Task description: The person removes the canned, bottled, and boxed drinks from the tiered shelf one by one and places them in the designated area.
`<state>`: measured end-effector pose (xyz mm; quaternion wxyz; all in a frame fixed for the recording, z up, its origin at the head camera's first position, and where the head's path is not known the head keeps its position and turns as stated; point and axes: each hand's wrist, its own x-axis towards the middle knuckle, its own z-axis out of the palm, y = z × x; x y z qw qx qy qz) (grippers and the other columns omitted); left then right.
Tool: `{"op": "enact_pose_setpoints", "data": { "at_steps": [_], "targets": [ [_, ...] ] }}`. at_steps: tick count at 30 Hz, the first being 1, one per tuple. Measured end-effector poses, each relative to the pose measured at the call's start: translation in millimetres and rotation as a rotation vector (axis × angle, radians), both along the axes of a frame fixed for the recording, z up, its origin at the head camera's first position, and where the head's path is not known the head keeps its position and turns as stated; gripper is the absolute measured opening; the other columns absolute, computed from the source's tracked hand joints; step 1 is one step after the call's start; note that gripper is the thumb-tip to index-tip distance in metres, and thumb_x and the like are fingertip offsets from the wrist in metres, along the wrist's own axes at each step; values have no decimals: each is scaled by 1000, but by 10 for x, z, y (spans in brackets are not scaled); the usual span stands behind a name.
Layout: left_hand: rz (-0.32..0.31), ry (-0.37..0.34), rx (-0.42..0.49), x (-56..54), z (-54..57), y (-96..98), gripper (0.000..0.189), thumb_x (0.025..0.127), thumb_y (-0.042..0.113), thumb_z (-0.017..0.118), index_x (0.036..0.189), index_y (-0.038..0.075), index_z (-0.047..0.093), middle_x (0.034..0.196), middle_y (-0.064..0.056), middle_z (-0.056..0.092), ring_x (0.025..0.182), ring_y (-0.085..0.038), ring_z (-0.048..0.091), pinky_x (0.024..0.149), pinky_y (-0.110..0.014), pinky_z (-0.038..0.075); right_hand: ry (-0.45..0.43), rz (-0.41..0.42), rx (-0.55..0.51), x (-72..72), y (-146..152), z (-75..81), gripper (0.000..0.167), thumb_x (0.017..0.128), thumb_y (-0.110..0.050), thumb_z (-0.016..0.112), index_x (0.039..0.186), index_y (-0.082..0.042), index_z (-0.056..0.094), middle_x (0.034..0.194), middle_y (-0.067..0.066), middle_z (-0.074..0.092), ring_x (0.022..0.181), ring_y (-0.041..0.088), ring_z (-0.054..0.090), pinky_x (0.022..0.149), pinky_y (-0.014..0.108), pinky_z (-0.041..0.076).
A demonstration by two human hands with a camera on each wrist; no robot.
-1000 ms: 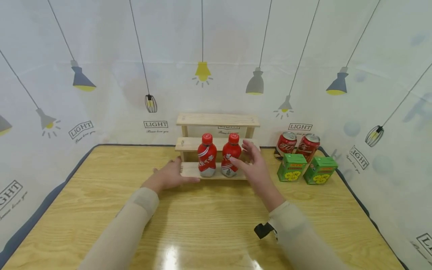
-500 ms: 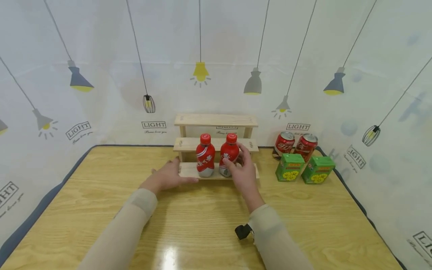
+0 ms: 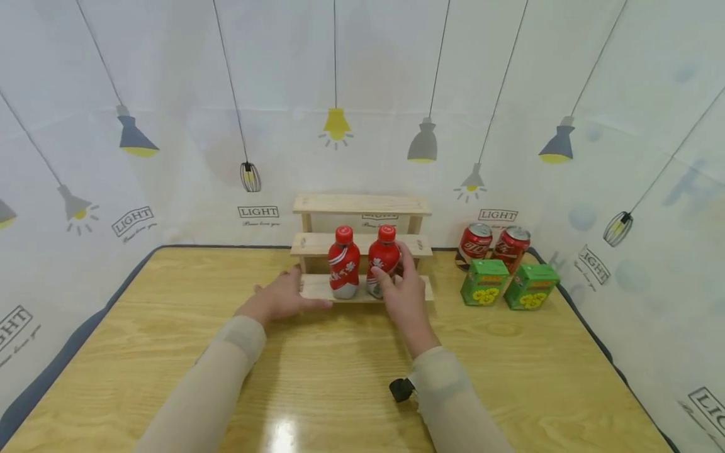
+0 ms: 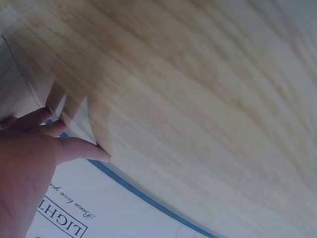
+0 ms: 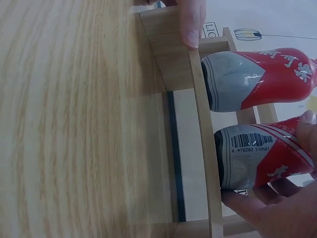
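Observation:
A three-step wooden shelf (image 3: 362, 204) stands against the back wall. On its lowest step are two red bottles with grey bases, side by side and upright. My right hand (image 3: 406, 305) grips the right bottle (image 3: 382, 257), thumb in front and fingers round its right side. The left bottle (image 3: 343, 267) stands free, a small gap away. My left hand (image 3: 279, 297) holds the shelf's left end, its thumb along the front edge. In the right wrist view, the gripped bottle (image 5: 242, 161) shows a barcode, and the left thumb (image 5: 190, 32) touches the board.
Right of the shelf, two green drink cartons (image 3: 484, 283) stand in front of two red cans (image 3: 474, 242). The wooden table (image 3: 334, 371) ends at a dark edge along the lamp-printed wall covering (image 3: 198, 145).
My right hand has moved left and closed round the right bottle, from open fingers beside it. The left hand has stayed at the shelf. The head view has shifted slightly.

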<state>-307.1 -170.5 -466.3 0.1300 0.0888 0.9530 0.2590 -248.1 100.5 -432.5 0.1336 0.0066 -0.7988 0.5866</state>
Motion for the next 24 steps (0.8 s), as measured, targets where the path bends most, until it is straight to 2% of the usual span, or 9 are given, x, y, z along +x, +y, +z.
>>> {"op": "enact_pose_setpoints", "data": {
  "at_steps": [10,18,24],
  "targets": [
    [2,-12,9,-15,1,-5,146,62,101,66,171,17,18,174,-14,35,164,-46,23,116,-91,-3,-12,-30,-55,56,-66,9,68,104,-27,72,163,-35,38,155,10,59,148,31,53,123,59,44],
    [16,-50,-7,1,1,-4,149,61,103,64,172,16,15,176,-14,31,165,-46,16,118,-89,-2,-94,-83,-101,184,-59,70,74,100,-25,77,163,-41,40,155,10,58,142,37,54,115,55,52],
    [11,-53,-10,-4,15,6,150,61,103,64,171,14,16,176,-15,31,166,-46,14,118,-89,-2,-63,-133,-114,320,-10,92,72,100,-22,76,162,-39,44,155,9,58,141,34,54,114,54,53]
  ]
}}
